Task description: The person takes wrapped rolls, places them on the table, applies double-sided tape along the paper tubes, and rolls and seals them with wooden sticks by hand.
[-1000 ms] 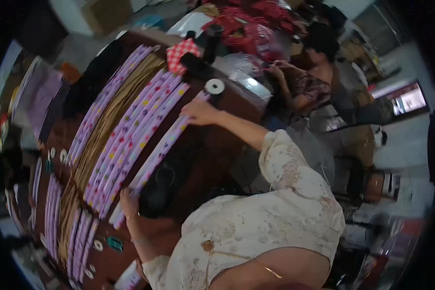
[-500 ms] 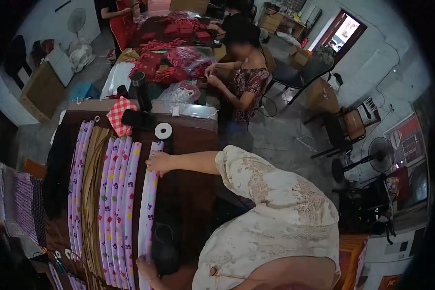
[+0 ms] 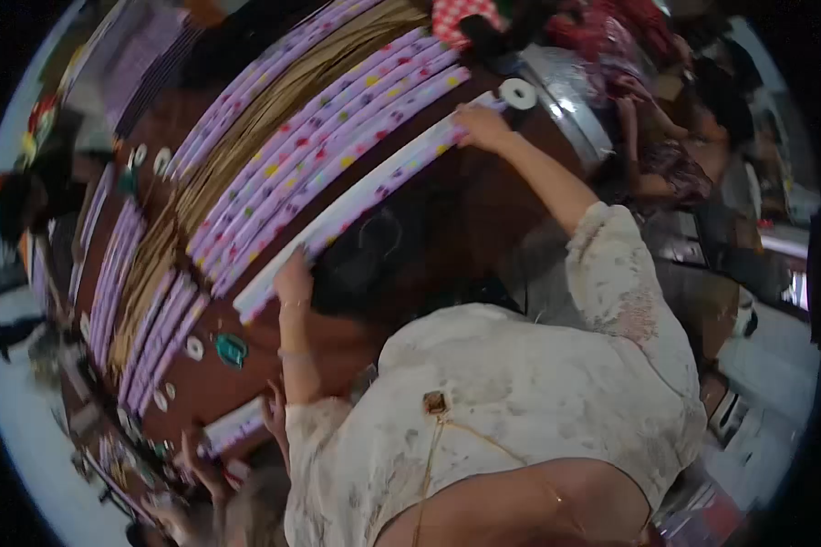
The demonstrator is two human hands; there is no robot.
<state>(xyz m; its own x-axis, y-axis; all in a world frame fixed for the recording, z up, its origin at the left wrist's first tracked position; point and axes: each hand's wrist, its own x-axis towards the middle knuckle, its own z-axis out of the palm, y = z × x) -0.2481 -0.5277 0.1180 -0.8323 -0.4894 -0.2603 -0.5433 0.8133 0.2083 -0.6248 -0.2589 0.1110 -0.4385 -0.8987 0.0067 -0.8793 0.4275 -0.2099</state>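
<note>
A long, narrow lilac printed strip with a white edge lies slantwise on the brown table. My right hand grips its far end, near a white tape roll. Lower down, my left hand has its fingers closed on the strip close to the near end; blur softens the fingertips. Several similar lilac strips lie side by side beyond it. Past those runs a bundle of brown strips.
Another person's hands are at a short lilac strip at lower left. A green tape dispenser and small white rolls lie nearby. A red checked cloth is at the top; a person sits at the right.
The view has swung round, so the table now slants across it and the co-worker at lower left appears. Both my hands remain at the same strip.
</note>
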